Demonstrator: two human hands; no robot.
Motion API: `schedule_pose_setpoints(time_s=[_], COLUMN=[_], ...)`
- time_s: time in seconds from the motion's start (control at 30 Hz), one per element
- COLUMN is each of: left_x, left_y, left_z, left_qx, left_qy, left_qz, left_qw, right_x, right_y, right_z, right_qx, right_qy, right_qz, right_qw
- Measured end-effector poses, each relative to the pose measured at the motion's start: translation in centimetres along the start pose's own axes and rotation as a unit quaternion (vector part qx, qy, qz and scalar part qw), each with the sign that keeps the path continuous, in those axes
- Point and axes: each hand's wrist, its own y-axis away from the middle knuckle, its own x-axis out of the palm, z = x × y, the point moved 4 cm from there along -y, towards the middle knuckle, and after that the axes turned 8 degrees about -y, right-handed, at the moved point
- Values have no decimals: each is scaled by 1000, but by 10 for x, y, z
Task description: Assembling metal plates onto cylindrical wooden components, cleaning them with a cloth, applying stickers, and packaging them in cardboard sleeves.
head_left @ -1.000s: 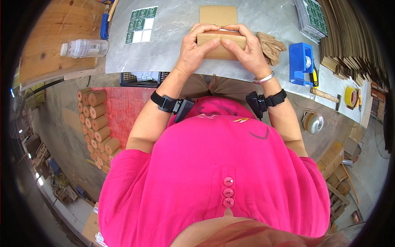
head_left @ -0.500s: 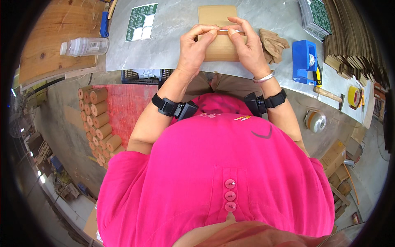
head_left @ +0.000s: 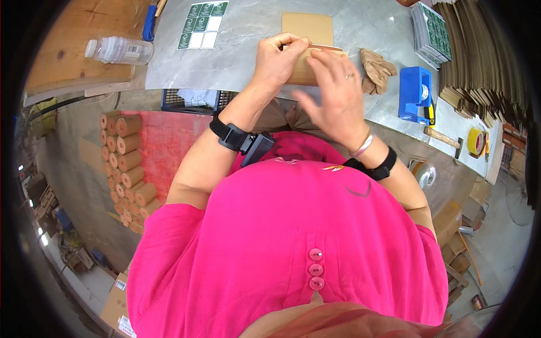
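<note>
On the grey metal worktop in front of me is a folded piece of brown cardboard [head_left: 302,72], with a flat cardboard panel [head_left: 307,26] just behind it. I cannot tell whether the two are joined. My left hand [head_left: 277,62] pinches the upper left edge of the folded piece between thumb and fingers. Over its right side lies my right hand [head_left: 340,93], fingers stretched along the top and thumb spread away toward me. A thin reddish-brown strip shows along the upper edge. My right fingers hide much of the near panel.
Right of the cardboard lie a crumpled brown cloth [head_left: 376,70], a blue tape dispenser [head_left: 414,96], a hammer [head_left: 442,137] and a yellow tape roll [head_left: 476,141]. Cardboard sheets [head_left: 479,62] are stacked far right. A label sheet [head_left: 203,25] and clear bottle [head_left: 121,50] lie left.
My right hand has let go of the edge and opened, its palm now lower and nearer me. My left hand keeps its pinch. The view has shifted slightly.
</note>
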Motion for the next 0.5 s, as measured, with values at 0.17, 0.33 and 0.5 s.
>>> schedule_pose_setpoints(time_s=[0.17,0.33,0.5], left_x=[2,-17,-39], left_y=[-8,-18,17], left_z=[-3,0,-3], left_qx=[-38,18,-41], left_qy=[-19,93,80], left_qz=[-3,-179,-161], left_qw=[999,979,983], right_x=[9,22,41], right_y=[-15,-58,-106], right_z=[2,-40,-98], right_qx=[-26,-24,-8], right_qy=[53,69,-35], right_qz=[82,152,279], right_qw=[995,986,960])
